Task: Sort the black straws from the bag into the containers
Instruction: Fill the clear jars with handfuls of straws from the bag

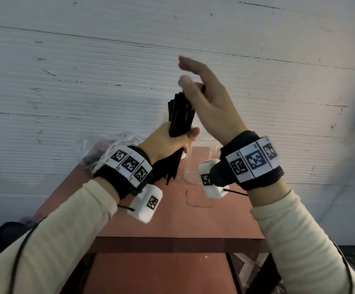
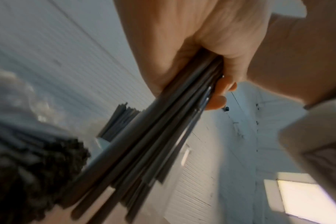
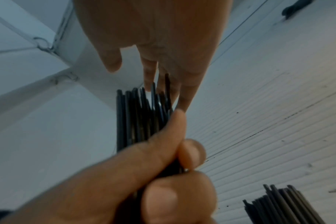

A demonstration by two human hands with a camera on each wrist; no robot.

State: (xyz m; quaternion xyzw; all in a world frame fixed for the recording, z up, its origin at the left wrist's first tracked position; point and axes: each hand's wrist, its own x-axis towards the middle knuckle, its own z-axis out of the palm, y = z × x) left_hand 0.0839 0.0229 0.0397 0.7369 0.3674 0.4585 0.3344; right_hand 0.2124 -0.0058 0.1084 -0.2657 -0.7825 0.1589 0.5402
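Clutching a bundle of thin black straws (image 1: pixel 179 115), the left hand (image 1: pixel 168 143) grips; the right hand (image 1: pixel 212 102) touches their tips, fingers straight.

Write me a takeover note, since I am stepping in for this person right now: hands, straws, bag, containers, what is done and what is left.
Left hand grips a bundle of black straws at mid-length, raised above the table.
Right hand, fingers straight, reaches the bundle's top ends.
Plastic bag, straws inside, lies at the table's far left.
Clear container stands behind the hands; its contents cannot be judged.
The right wrist view shows a second group of straws standing apart.
Left: drop this bundle into the containers, then empty the bag.
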